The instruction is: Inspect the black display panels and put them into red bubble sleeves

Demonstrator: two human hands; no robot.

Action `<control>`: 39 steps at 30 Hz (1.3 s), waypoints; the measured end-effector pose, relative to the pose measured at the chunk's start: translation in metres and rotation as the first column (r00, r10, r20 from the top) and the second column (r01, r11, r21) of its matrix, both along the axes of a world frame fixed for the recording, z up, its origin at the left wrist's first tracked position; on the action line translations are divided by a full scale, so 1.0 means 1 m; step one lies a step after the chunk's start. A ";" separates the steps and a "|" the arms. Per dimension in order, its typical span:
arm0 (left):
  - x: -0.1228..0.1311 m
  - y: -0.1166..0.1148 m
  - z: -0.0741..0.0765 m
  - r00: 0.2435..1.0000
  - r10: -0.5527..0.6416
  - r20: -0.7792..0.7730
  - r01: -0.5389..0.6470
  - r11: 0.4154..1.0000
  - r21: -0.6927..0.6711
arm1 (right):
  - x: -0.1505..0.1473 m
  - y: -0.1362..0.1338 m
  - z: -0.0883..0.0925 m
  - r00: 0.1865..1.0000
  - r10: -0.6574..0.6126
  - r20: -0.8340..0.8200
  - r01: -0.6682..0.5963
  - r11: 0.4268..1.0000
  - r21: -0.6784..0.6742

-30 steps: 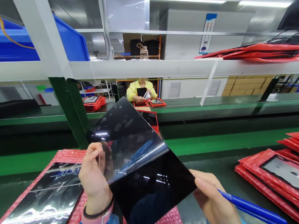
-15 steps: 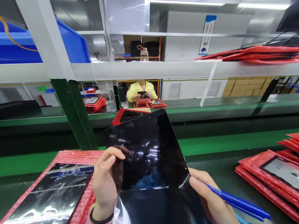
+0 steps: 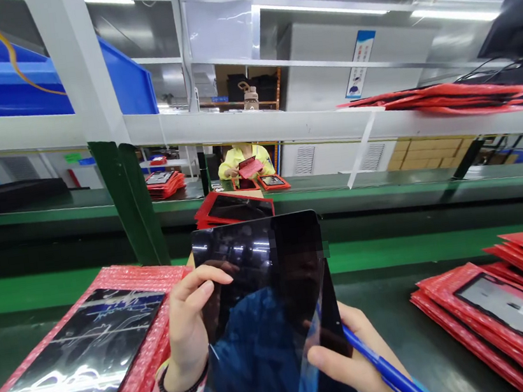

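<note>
I hold a glossy black panel [image 3: 267, 311] upright in front of me, its face mirroring a blue sleeve. My left hand [image 3: 189, 327] grips its left edge, thumb on the front and fingers curled round. My right hand [image 3: 348, 364] pinches the panel's lower right edge and also carries a blue pen [image 3: 391, 378] that points down to the right. A thin clear film [image 3: 311, 356] hangs loose near the right edge.
A red bubble-wrap sheet [image 3: 140, 372] with a dark panel [image 3: 68, 376] lies at my left. Red-wrapped panels [image 3: 511, 304] are stacked at right, one more [image 3: 236, 207] on the green conveyor [image 3: 394, 249] ahead. A co-worker in yellow [image 3: 243, 160] sits across. Blue bins [image 3: 130, 78] rest overhead.
The film that was peeled up and curled a second ago has come down. The panel has swung from a tilt to upright, facing me. My right thumb has slid onto its lower right edge.
</note>
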State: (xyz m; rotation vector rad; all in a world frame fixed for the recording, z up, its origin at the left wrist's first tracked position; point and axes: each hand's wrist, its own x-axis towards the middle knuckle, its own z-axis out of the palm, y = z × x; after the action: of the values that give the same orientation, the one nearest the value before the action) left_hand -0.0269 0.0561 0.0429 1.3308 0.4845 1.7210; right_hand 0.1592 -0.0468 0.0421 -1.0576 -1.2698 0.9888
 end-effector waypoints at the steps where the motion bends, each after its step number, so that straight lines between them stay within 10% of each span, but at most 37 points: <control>1: -0.001 0.000 -0.001 1.000 -0.003 -0.009 0.003 1.000 0.013 | 0.000 0.001 -0.002 1.000 0.013 -0.020 -0.013 1.000 0.006; 8: -0.001 0.000 -0.005 0.999 -0.026 -0.041 0.029 0.997 0.075 | 0.003 0.005 -0.022 0.988 -0.112 0.106 0.087 0.972 0.217; 15: 0.000 0.002 -0.011 0.997 -0.023 -0.075 0.036 0.986 0.166 | -0.001 0.011 -0.038 0.707 -0.600 0.375 0.097 0.607 0.789; 20: -0.001 0.005 -0.017 0.986 0.101 -0.130 -0.066 0.967 0.246 | -0.001 0.014 -0.033 0.583 -0.686 0.435 0.011 0.543 0.840; 28: -0.006 0.008 -0.020 0.952 0.233 -0.197 -0.088 0.828 0.554 | 0.010 0.014 -0.040 0.680 -0.636 0.365 -0.004 0.495 0.869; 34: -0.004 0.002 -0.015 0.959 0.161 -0.233 0.015 0.792 0.610 | 0.018 0.015 -0.052 0.654 -0.743 0.139 0.191 0.341 0.921; 39: 0.005 -0.009 -0.025 0.952 0.090 -0.293 0.074 0.860 0.504 | 0.017 0.012 -0.063 0.646 -0.762 -0.052 0.533 0.401 0.745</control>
State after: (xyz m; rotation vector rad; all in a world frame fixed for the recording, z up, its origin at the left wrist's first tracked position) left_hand -0.0216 0.0472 0.0183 2.0019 0.1994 1.7203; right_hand 0.1761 -0.0351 -0.0208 -0.9486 -1.1347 -0.3333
